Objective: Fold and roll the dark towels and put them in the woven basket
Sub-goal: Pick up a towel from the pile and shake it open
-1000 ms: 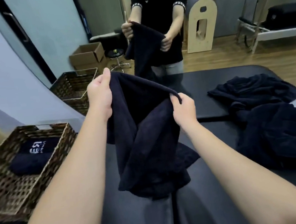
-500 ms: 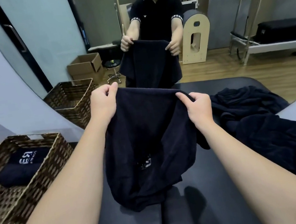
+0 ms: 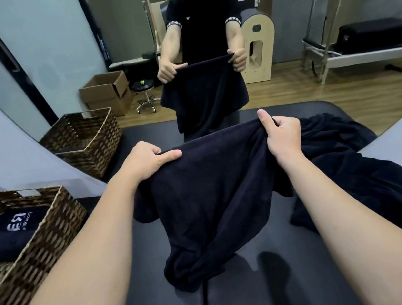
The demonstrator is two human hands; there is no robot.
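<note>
Towel (image 3: pixel 209 202): held up over the worktop (image 3: pixel 276 283), top edge pinched by left hand (image 3: pixel 145 163) and right hand (image 3: pixel 283 135), fingers curled on cloth, lower end resting crumpled.
Step, judged: spreading before folding.
Next: lay flat, square corners.
Basket (image 3: pixel 41 250): left, one rolled towel inside.

My left hand (image 3: pixel 148 160) and right hand (image 3: pixel 282 135) are both extended forward, fingers curled, pinching cloth, forearms apart

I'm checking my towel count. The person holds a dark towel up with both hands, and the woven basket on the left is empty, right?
Not quite. The woven basket already holds a folded dark towel with white lettering, as the head view shows. The rest is right: left hand and right hand hold the dark towel.
</note>
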